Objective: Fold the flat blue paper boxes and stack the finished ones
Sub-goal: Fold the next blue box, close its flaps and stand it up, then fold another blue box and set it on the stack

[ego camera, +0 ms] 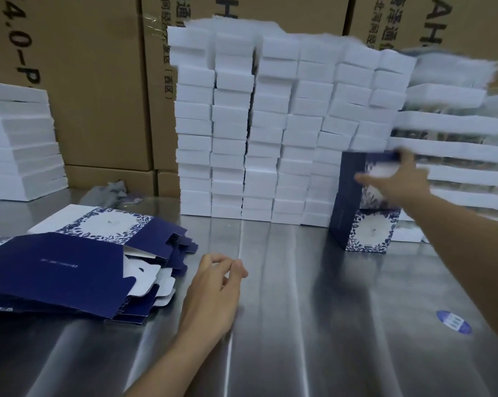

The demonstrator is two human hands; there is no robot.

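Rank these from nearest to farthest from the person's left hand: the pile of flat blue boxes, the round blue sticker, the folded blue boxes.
1. Pile of flat blue boxes, just left of the left hand.
2. Folded blue boxes, far right, at the right hand.
3. Round blue sticker, near right: too close with 2.

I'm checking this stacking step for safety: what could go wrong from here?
The right hand is setting a folded dark-blue floral paper box on another; set off-centre, the pair might topple. They stand close to the tall uneven stacks of white boxes, which a nudge could knock over. The left hand steadies nothing.
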